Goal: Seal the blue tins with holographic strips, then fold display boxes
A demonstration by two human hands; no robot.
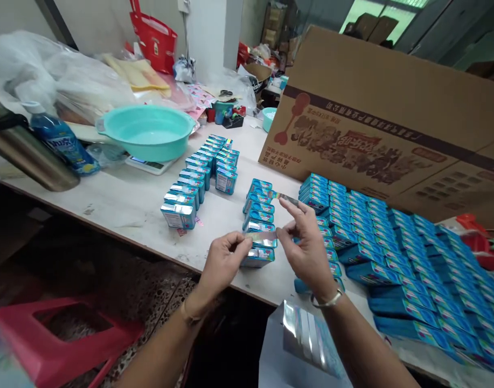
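A short shiny sticker strip point(263, 236) is stretched level between my two hands, just over the nearest small blue boxes point(258, 256) of the middle row. My left hand point(226, 258) pinches its left end between thumb and forefinger. The thumb and a finger of my right hand point(307, 245) are closed on its right end. A second shiny strip point(286, 199) sticks out at the right hand's raised fingertip, above the same row. Below the right wrist lies a silvery, reflective sheet point(309, 337) on pale backing.
Many blue boxes point(392, 258) stand in dense rows on the right, before a large cardboard carton point(363, 129). Two more rows of boxes point(186, 194) stand left of centre. A turquoise basin point(147, 134) rests on a scale point(150, 164). A red stool point(69, 345) is below left.
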